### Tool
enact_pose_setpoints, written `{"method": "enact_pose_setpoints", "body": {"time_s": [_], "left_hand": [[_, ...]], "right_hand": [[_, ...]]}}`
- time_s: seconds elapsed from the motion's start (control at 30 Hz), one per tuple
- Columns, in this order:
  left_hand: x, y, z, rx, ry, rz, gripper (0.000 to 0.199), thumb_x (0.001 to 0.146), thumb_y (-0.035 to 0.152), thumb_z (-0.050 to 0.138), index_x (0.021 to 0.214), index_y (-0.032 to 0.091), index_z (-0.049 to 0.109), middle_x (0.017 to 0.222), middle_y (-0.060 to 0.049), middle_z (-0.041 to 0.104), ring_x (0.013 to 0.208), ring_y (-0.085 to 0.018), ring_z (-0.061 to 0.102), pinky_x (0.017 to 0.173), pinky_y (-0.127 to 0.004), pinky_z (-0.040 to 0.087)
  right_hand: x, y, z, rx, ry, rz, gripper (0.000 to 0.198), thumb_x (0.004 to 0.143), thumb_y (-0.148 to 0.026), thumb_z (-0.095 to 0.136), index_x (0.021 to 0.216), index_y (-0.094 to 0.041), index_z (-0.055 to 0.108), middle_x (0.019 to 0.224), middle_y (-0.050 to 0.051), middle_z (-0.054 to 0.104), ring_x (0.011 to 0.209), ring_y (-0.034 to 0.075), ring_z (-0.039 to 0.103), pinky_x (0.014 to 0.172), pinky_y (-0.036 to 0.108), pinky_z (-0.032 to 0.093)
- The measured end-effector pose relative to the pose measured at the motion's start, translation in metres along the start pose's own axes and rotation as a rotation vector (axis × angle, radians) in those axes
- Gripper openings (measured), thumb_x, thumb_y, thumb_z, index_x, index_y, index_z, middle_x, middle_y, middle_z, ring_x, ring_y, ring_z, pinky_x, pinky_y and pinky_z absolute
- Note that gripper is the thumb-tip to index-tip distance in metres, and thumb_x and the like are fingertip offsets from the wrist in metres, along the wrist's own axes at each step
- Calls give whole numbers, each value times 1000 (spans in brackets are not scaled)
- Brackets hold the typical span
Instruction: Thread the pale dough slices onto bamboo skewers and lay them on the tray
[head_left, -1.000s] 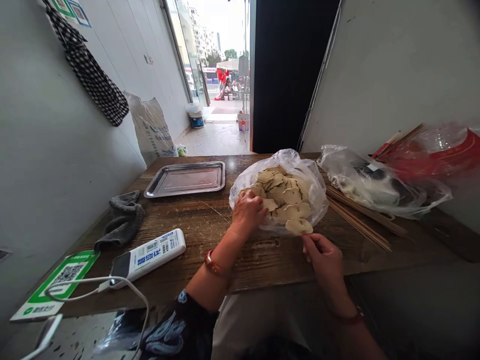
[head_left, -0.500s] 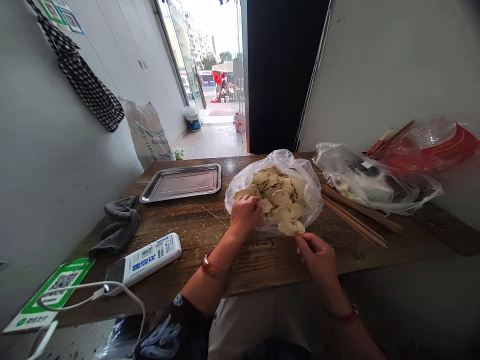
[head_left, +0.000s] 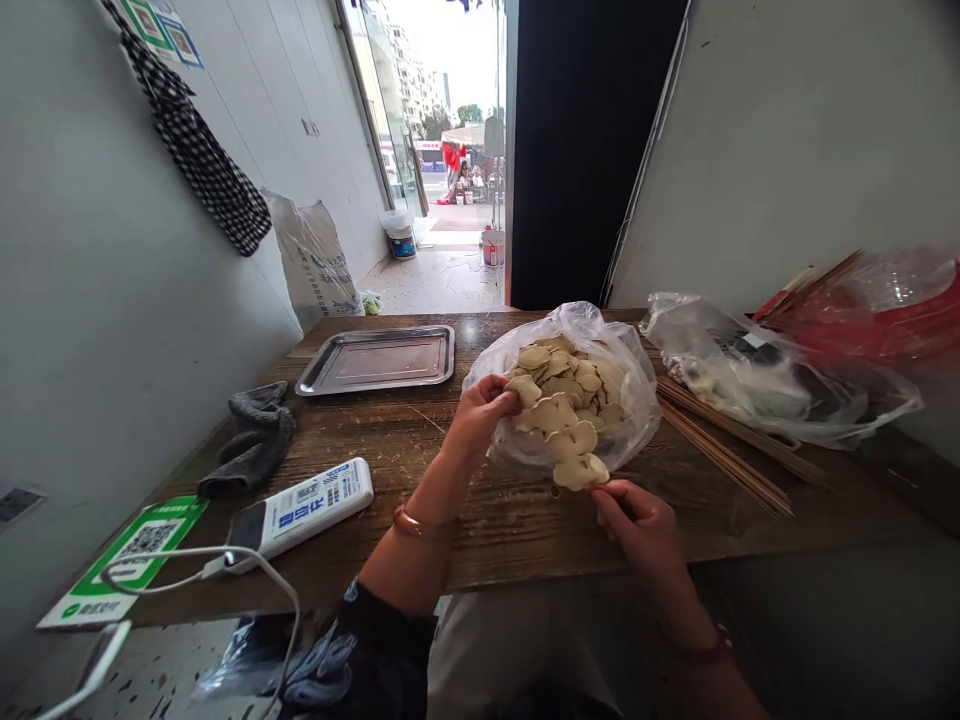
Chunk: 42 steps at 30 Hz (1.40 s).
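Observation:
My left hand [head_left: 484, 412] pinches a thin pale slice [head_left: 523, 390] between thumb and fingertips, over the near left side of a clear plastic bag [head_left: 637, 410]. My right hand [head_left: 639, 528] is closed at the near end of a row of similar overlapping slices [head_left: 576, 472]. The row slants from my right fingertips up towards the left hand, as if threaded on a skewer; the stick itself is mostly hidden. Many loose slices [head_left: 559, 362] are piled inside the open bag behind it.
Bundled bamboo skewers [head_left: 731, 455] lie right of the bag, near another plastic bag [head_left: 780, 385] and red packaging [head_left: 900, 320]. To the left are a metal tray [head_left: 375, 385], a dark cloth [head_left: 251, 445], a white power bank [head_left: 307, 510] with its cable, and a green QR-code card [head_left: 124, 560].
My left hand has come up from the pile, now with a slice pinched in it. The right hand keeps its grip at the row's near end. The view has shifted slightly.

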<state>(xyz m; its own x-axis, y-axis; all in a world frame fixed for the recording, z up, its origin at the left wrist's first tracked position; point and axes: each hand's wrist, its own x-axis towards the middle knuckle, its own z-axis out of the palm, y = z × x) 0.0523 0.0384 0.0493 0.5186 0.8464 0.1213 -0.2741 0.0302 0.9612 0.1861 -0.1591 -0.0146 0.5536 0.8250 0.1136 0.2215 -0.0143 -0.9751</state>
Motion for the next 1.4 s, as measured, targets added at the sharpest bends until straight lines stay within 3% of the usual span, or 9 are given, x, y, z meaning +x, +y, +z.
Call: {"method": "enact_pose_setpoints", "body": {"time_s": [0.1,0.23,0.47,1.03,1.4], "left_hand": [[-1,2,0,-87,44,-34,36,59,33,79,82,15,58,68,0,66,60,-14,62,53,-22,44],[1,1,-3,-67,88,11,36,59,30,80,87,13,65,64,-1,66,55,-10,58,48,-19,38],[0,6,-4,21,127,108,24,62,28,77,80,13,70,65,1,65,56,-7,50,51,-19,38],[2,3,-5,262,143,200,18,66,28,72,80,16,71,69,0,66,64,-12,57,61,-22,44],[2,5,-4,261,125,174,17,68,27,69,81,16,69,66,1,64,59,-11,57,60,-22,44]], "right_hand": [[0,3,-1,-49,-55,-15,26,83,-42,63,77,-18,70,54,-3,54,44,9,45,41,19,34],[1,4,-1,-107,-89,-56,25,83,-41,62,80,-18,71,55,-2,54,46,10,46,42,20,34],[1,1,-1,-163,-112,-103,26,84,-41,60,78,-18,71,57,-1,56,50,12,49,45,21,36],[5,2,3,-211,-126,-126,28,85,-41,58,79,-17,70,57,0,59,50,13,53,46,21,38],[6,6,4,-207,-121,-158,28,86,-41,57,79,-17,70,58,1,61,51,13,54,48,22,40]]}}
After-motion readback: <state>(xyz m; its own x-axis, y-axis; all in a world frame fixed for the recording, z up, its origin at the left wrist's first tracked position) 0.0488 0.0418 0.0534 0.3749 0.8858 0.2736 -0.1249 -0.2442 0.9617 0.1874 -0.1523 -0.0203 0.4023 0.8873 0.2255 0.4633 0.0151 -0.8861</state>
